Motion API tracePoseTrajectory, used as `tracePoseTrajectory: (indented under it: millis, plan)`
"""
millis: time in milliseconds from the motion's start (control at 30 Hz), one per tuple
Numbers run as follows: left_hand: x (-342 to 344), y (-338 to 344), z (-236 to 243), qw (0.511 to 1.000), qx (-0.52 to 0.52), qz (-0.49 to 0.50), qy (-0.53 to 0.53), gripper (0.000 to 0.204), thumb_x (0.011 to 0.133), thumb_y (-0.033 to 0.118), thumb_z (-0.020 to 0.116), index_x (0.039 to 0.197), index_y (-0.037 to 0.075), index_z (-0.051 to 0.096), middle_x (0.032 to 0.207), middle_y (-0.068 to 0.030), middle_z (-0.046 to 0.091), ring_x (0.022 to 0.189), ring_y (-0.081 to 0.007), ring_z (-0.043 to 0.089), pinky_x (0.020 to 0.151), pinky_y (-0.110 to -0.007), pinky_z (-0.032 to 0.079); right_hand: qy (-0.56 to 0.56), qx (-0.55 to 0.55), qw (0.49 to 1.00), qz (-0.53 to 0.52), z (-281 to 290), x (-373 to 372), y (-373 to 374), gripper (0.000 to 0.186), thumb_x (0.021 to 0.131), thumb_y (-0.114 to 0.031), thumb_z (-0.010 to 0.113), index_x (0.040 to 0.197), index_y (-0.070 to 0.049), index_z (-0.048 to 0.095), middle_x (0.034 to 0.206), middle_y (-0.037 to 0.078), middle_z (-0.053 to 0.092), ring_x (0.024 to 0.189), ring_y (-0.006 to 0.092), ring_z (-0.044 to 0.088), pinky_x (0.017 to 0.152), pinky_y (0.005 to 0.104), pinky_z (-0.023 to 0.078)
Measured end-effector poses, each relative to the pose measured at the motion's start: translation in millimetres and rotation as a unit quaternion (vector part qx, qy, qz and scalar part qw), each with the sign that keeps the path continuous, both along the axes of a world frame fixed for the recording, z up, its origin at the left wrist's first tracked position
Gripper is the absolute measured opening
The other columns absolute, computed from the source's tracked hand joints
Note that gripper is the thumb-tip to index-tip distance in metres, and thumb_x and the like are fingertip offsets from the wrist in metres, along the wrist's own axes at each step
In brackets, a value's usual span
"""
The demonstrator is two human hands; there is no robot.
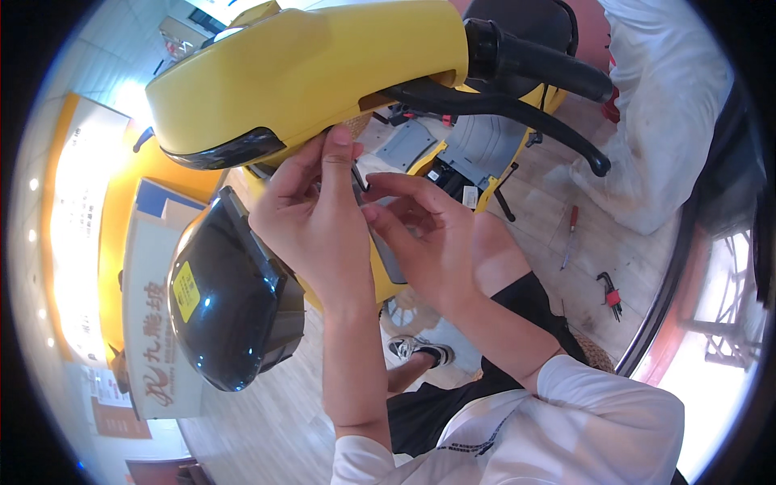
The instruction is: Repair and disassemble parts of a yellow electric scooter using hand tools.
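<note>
Head view: glossy black shell [230, 303]; yellow handlebar cover [315, 77] above both hands; left hand [317, 214] at cover's underside, fingers narrowed, hold unclear; slim dark rod [360, 177] between hands; right hand [424, 238] curled beside rod, cannot tell if gripping; screwdriver [572, 234], hex-key set [611, 297] on floor [558, 194].

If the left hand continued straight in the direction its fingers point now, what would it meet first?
The left hand points upward in the picture, so it would probably first meet the yellow handlebar cover, near its lower edge. Depth is unclear; whether they already touch, I cannot tell.
</note>
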State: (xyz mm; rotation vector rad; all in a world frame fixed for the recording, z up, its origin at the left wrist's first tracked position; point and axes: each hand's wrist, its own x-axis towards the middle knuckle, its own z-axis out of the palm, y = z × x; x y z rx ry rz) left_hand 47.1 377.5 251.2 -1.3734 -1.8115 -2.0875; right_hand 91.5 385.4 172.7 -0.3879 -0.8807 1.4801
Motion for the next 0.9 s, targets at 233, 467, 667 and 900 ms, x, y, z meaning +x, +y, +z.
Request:
tracePoseTrajectory:
  millis: [233, 467, 667, 900]
  plan:
    - [1.2, 0.6, 0.6, 1.000, -0.002, -0.015, -0.027, 0.016, 0.085, 0.005, 0.071, 0.093, -0.010, 0.070, 0.074, -0.0092, 0.068, 0.068, -0.0099, 0.063, 0.063, -0.019, 0.046, -0.148, 0.179, 0.957, -0.172, 2.7, 0.4, 12.9, 0.013, 0.082, -0.005, 0.070, 0.094, 0.000, 0.068, 0.085, 0.011, 0.066, 0.067, 0.0180, 0.063, 0.061, 0.0266, 0.051]
    - [3.9, 0.3, 2.0, 0.999, 0.006, -0.003, -0.037, 0.017, 0.086, 0.007, 0.071, 0.093, -0.009, 0.070, 0.073, -0.0090, 0.068, 0.062, -0.0070, 0.060, 0.048, -0.017, 0.042, -0.165, 0.272, 0.910, -0.267, -6.8, -9.8, 21.3, 0.008, 0.085, -0.007, 0.068, 0.088, 0.000, 0.069, 0.083, 0.009, 0.066, 0.072, 0.0175, 0.062, 0.063, 0.0265, 0.050]
    - [3.9, -5.8, 10.2, 0.996, -0.046, -0.033, -0.066, 0.017, 0.086, 0.008, 0.071, 0.092, -0.008, 0.070, 0.072, -0.0090, 0.068, 0.058, -0.0053, 0.057, 0.047, -0.017, 0.040, 0.307, -0.115, 0.836, 0.440, -15.0, -4.0, 37.5, 0.015, 0.093, -0.010, 0.062, 0.100, 0.003, 0.066, 0.082, 0.005, 0.065, 0.065, 0.0055, 0.053, 0.054, 0.0199, 0.041]
    - [0.6, -2.7, 3.1, 1.000, -0.015, -0.005, -0.014, 0.018, 0.085, 0.008, 0.072, 0.090, -0.008, 0.071, 0.073, -0.0088, 0.068, 0.059, -0.0058, 0.057, 0.051, -0.017, 0.042, 0.116, -0.076, 0.939, 0.315, -0.5, 4.0, 15.5, 0.024, 0.090, -0.009, 0.066, 0.111, 0.002, 0.063, 0.083, 0.006, 0.068, 0.056, 0.0061, 0.052, 0.051, 0.0202, 0.041]
